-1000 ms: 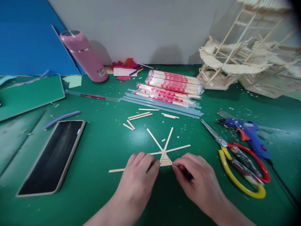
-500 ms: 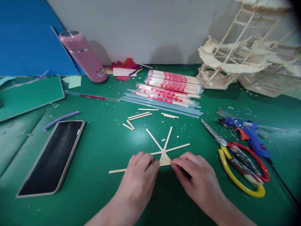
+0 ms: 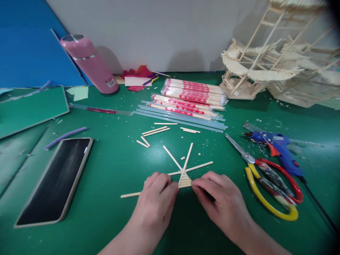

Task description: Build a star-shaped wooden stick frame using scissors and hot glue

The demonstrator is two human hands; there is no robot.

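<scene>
A small star-shaped frame of thin wooden sticks (image 3: 187, 156) lies on the green table in front of me. Short sticks (image 3: 185, 181) fill one of its wedges in parallel rows. My left hand (image 3: 156, 196) pinches the near left corner of that wedge, its fingers closed and covering part of the frame; one stick end pokes out to its left. At the right corner, my right hand (image 3: 219, 194) grips the frame between thumb and forefinger. Cut stick pieces (image 3: 156, 131) are scattered just beyond the frame.
Scissors (image 3: 251, 161) and a blue glue gun (image 3: 278, 145) lie on the right, a phone (image 3: 54, 180) on the left. Behind are glue sticks (image 3: 180, 121), packaged chopsticks (image 3: 195, 92), a pink bottle (image 3: 91, 65) and a wooden stick model (image 3: 265, 63).
The view has shifted slightly, so most things appear a little further left. Both hands keep their hold on the stick frame, with no clear movement against it.
</scene>
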